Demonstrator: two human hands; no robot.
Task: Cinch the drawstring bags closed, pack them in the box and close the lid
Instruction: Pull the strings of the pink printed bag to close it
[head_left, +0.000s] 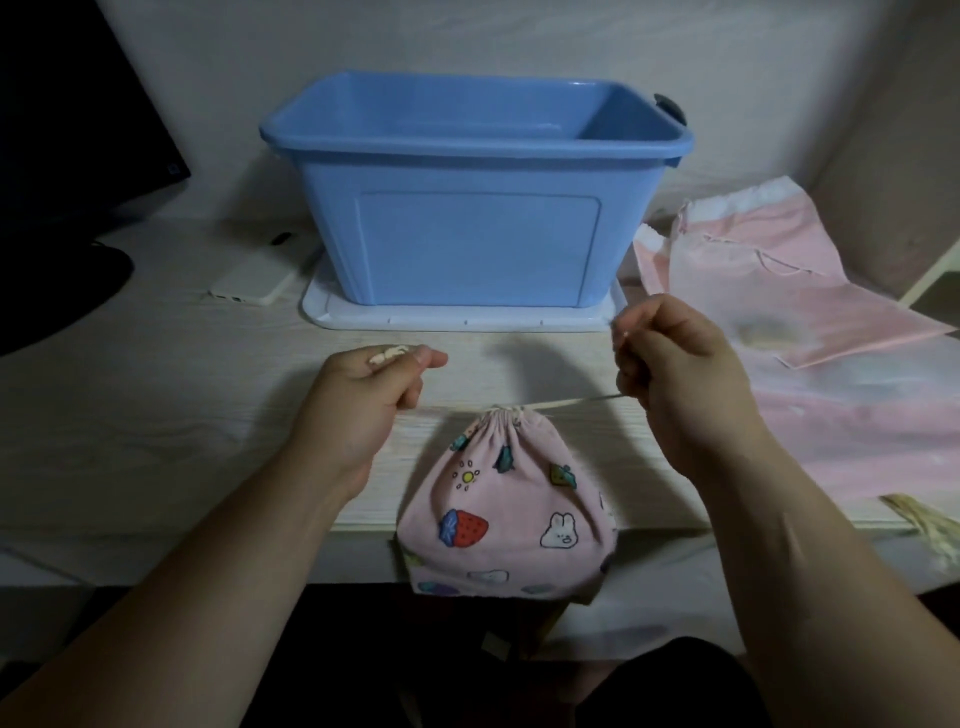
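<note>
Bag: printed, mouth gathered tight, hangs over front edge of surface, between hands. Cord runs taut from mouth to both sides.
Left hand: fist curled round cord end.
Right hand: fingers curled, pinching other cord end, slightly higher.
Count: one printed bag; pink bags flat at right, overlapping, at least two; one blue box; one white lid.
Box stands open on lid, behind hands. Phone just left of lid; monitor far left.
</note>
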